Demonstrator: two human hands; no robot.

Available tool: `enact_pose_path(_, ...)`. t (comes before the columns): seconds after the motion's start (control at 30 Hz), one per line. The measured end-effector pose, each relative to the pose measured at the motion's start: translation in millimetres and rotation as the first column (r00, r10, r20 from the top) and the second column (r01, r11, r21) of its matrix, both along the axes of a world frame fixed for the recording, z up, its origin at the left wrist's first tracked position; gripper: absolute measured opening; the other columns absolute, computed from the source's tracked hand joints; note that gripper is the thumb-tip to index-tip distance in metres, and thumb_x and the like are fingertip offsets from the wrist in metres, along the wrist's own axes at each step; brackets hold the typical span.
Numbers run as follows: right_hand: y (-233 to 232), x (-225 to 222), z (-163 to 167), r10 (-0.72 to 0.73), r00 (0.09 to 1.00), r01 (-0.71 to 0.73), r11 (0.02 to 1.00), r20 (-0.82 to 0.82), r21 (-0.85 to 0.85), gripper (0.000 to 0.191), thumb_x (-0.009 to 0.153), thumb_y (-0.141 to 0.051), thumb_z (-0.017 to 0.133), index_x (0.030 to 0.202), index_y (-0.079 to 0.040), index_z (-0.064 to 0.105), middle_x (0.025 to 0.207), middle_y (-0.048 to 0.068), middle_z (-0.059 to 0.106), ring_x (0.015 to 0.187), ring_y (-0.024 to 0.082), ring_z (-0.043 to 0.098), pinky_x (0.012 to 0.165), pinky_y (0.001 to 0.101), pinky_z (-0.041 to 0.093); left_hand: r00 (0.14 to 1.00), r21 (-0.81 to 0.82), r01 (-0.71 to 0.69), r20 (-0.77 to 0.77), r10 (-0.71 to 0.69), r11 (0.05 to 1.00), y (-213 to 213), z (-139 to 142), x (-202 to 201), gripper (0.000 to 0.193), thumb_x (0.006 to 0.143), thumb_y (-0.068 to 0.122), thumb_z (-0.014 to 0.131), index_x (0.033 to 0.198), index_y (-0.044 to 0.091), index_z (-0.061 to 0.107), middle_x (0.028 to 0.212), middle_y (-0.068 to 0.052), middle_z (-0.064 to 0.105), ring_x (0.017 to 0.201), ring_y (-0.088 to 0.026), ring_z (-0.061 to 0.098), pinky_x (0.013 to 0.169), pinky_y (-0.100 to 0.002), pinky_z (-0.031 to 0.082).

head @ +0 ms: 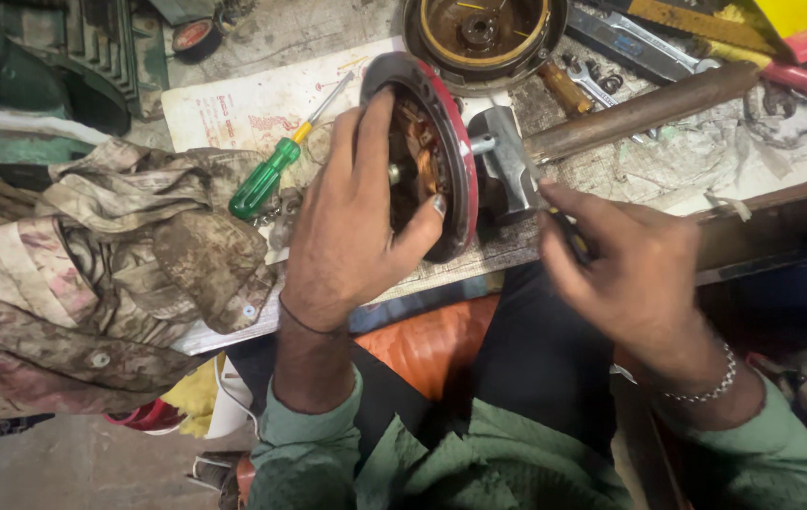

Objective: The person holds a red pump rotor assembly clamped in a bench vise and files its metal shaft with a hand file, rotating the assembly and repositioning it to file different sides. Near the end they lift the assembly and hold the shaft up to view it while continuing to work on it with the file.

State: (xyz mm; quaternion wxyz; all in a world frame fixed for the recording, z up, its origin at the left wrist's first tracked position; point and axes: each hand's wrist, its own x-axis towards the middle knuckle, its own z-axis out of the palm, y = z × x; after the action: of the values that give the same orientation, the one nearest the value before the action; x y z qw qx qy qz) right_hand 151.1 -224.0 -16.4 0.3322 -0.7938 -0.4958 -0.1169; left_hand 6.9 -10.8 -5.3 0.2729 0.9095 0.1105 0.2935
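**Round motor part held on edge at the surface**

We see a round metal disc (441, 156) with a red-painted rim, stood on edge at the front of the surface (611, 170). Its open side faces left and shows brownish copper windings inside. It leans against a grey hammer (507, 170), whose brown wooden handle runs off to the upper right.

We count one disc in hand and one similar round housing (484, 33) lying flat behind it, open side up. There is one green screwdriver (271, 170) with a yellow collar, lying on a printed sheet of paper (252, 109) to the left. We count at least two wrenches (611, 47) at the top right. One heap of stained rags (111, 264) covers the left side.

The left hand (351, 227) comes up from below, palm toward the disc. Its fingers are spread over the open face and its thumb is hooked on the red rim, so it grips the disc. A thin band circles that wrist.

The right hand (630, 274) sits just right of the hammer head, fingers pressed together around a thin dark tool (569, 236). Only a short length shows; we cannot tell what kind it is. A beaded bracelet sits at that wrist. Both sleeves are green.
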Motion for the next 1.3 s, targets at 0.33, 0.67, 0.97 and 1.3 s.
enact_pose_path(0.33, 4.3, 3.8, -22.0, 0.013, 0.996, -0.010, 0.999, 0.088, -0.037, 0.028, 0.095, -0.014, 0.079, 0.121, -0.006, 0.074, 0.073, 0.011, 0.068, 0.061, 0.027, 0.067, 0.058, 0.0386, 0.051, 0.998, -0.246, 0.023, -0.057, -0.038, 0.969, 4.4, 0.0, -0.4, 0.074, 0.102, 0.034, 0.068, 0.160, 0.003, 0.034, 0.140, -0.024, 0.064, 0.127, -0.039, 0.068, 0.106, -0.046, 0.056)
enact_pose_path(0.67, 2.0, -5.8, -6.1, -0.005, 0.991, 0.017, 0.996, 0.132, -0.085, 0.030, 0.091, -0.015, 0.080, 0.119, -0.007, 0.074, 0.070, 0.012, 0.066, 0.058, 0.029, 0.065, 0.055, 0.0415, 0.049, 0.983, -0.181, 0.164, -0.053, -0.177, 0.970, 14.5, -2.5, -7.3, 0.084, 0.100, 0.030, 0.070, 0.162, -0.003, 0.024, 0.152, -0.030, 0.047, 0.141, -0.042, 0.055, 0.118, -0.046, 0.046)
enact_pose_path(0.97, 10.1, -16.6, 14.7, 0.010, 0.989, 0.004, 0.996, 0.149, -0.095, 0.027, 0.092, -0.014, 0.079, 0.118, -0.007, 0.073, 0.074, 0.013, 0.068, 0.059, 0.030, 0.066, 0.055, 0.0418, 0.050, 0.978, -0.136, 0.127, -0.148, -0.147, 0.983, 15.4, -4.4, -11.6, 0.087, 0.104, 0.044, 0.067, 0.163, -0.001, 0.023, 0.146, -0.034, 0.045, 0.132, -0.049, 0.055, 0.110, -0.051, 0.048)
enact_pose_path(1.3, 5.9, -13.4, -1.2, -0.032, 0.990, 0.049, 0.992, 0.140, -0.117, 0.024, 0.092, -0.015, 0.079, 0.114, -0.007, 0.075, 0.068, 0.012, 0.068, 0.054, 0.029, 0.064, 0.052, 0.0415, 0.048, 0.982, -0.053, 0.050, -0.180, -0.059, 0.997, 16.2, -4.5, -6.2, 0.087, 0.103, 0.052, 0.064, 0.163, 0.002, 0.025, 0.143, -0.036, 0.049, 0.121, -0.050, 0.062, 0.098, -0.052, 0.053)
